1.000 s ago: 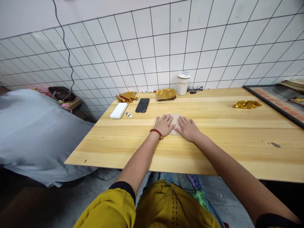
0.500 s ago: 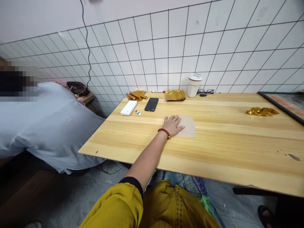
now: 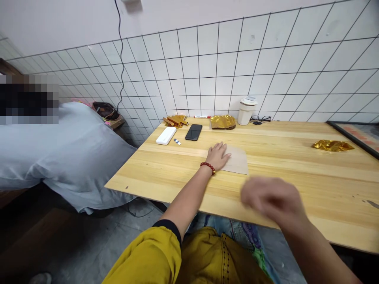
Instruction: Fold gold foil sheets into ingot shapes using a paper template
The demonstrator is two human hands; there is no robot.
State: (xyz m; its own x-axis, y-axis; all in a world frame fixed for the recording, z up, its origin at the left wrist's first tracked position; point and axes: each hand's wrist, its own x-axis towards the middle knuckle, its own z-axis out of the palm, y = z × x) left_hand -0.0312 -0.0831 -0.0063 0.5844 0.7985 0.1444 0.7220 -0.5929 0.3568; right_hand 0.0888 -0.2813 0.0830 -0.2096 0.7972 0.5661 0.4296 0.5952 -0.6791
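My left hand [image 3: 217, 156] lies flat on a beige sheet of paper [image 3: 238, 161], its fingers stretched out. It covers the sheet's left part, and a red bead bracelet [image 3: 208, 166] circles the wrist. Over the table's front part, to the right of the sheet, my right hand [image 3: 271, 197] is in the air. Motion blurs it; the fingers look curled in, and whether they hold anything is hidden. A gap separates it from the paper.
Behind the paper are a black phone [image 3: 194, 132], a white power bank [image 3: 166, 135], gold foil pieces [image 3: 222, 122] and a white cup [image 3: 246, 111]. More gold foil [image 3: 333, 145] and a black frame [image 3: 353, 136] lie right on the wooden table [image 3: 166, 173]. Someone in grey [image 3: 79, 150] sits left.
My right hand has come into view from the lower right, over the table's front. My left hand stays flat on the sheet. The whole view has shifted slightly.
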